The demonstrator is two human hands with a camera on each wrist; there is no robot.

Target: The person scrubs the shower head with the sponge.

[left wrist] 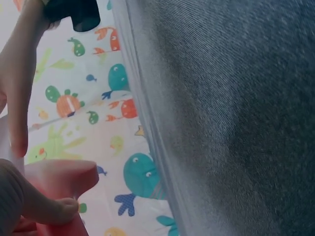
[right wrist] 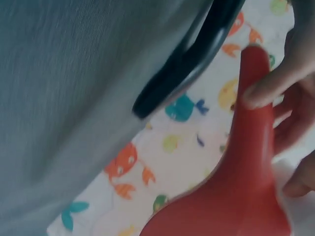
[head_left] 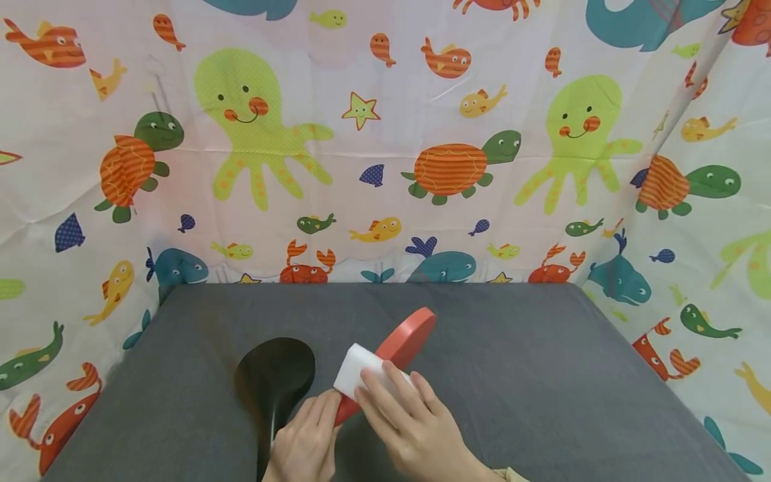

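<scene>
My left hand [head_left: 305,435] grips the narrow handle of a red, paddle-shaped utensil [head_left: 409,338], its wider head pointing away and to the right. In the right wrist view the smooth red handle [right wrist: 248,142] broadens toward the head, with the left thumb pressed along it. My right hand [head_left: 415,428] holds a white block-shaped sponge [head_left: 361,368] against the red utensil, fingers laid across its top. Much of the sponge is hidden under those fingers. Left of both hands lies a black, round-headed utensil [head_left: 280,368], its handle running toward me.
A grey cloth [head_left: 542,375] covers the table. Behind it and along its sides hangs a white curtain [head_left: 373,181] printed with sea animals. A dark band [left wrist: 86,14] is on the right wrist.
</scene>
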